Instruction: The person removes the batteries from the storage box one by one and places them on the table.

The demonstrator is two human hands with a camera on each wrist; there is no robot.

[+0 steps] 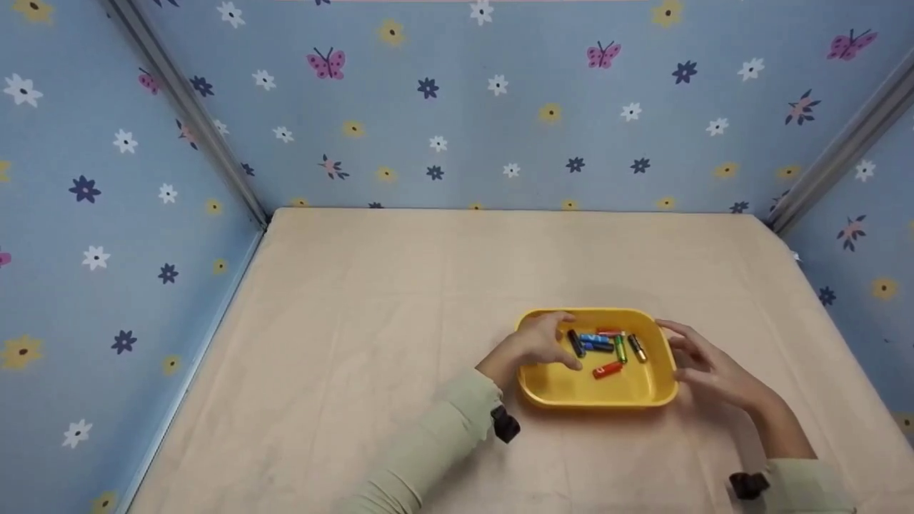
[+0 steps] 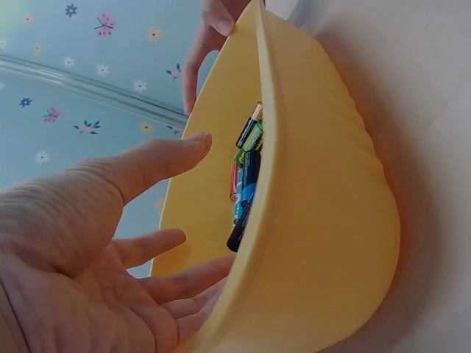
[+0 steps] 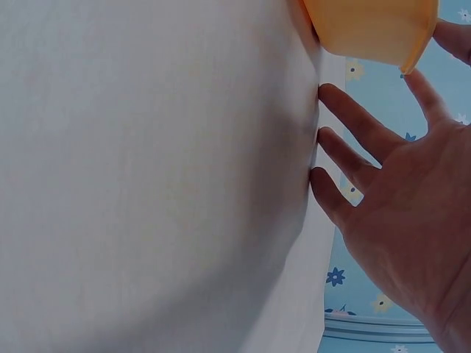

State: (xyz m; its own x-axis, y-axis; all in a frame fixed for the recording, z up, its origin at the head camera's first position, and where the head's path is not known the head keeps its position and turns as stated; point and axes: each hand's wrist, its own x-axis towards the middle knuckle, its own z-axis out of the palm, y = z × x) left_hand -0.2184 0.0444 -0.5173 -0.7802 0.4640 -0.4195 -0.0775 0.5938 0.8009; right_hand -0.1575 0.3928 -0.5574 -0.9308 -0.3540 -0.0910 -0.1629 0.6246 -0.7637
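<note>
A yellow plastic tub (image 1: 635, 389) stands right of centre on the cloth. Several small batteries lie loose in it, among them a red battery (image 1: 608, 370), a green battery (image 1: 620, 349) and a black-and-gold battery (image 1: 637, 348). My left hand (image 1: 540, 341) reaches over the tub's left rim, its thumb and fingers spread apart with nothing between them. In the left wrist view that hand (image 2: 110, 257) has its palm turned toward the batteries, clear of them. At the tub's right end my right hand (image 1: 717, 368) spreads its fingers, with the index finger and thumb at the rim.
A beige cloth (image 1: 357, 321) covers the table. Blue flowered panels (image 1: 464, 107) enclose the back and both sides, with grey metal posts (image 1: 189, 107) at the corners. Each wrist carries a small black device (image 1: 505, 424).
</note>
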